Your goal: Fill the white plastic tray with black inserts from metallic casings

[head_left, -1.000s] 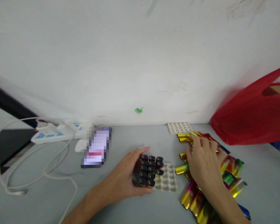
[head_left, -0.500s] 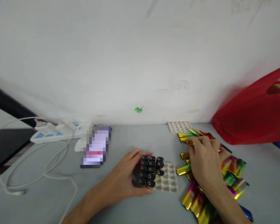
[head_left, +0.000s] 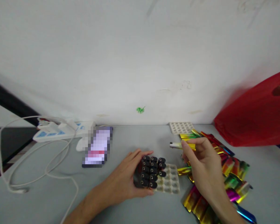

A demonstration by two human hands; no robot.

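Observation:
A pale tray (head_left: 171, 179) with rows of round hollows lies on the table. Several lighters (head_left: 151, 171), their black ends up, stand packed in its left part. My left hand (head_left: 127, 177) curves around the left side of this block, thumb at the front and fingers behind, gripping it. Above and right of the tray, my right hand (head_left: 203, 158) pinches one shiny gold lighter (head_left: 189, 146), its silver end pointing left. Under and beside that hand spreads a loose pile of shiny coloured lighters (head_left: 235, 180), partly hidden by the hand and forearm.
A second pale tray (head_left: 181, 127) lies by the wall. A red bag (head_left: 254, 121) stands at the right. To the left are a phone (head_left: 99, 146), a white power strip (head_left: 60, 132) and a looping white cable (head_left: 70, 177).
My right hand has lifted out of the pile, turned, and now holds one gold lighter. The left hand keeps its grip around the standing lighters. The view has shifted slightly.

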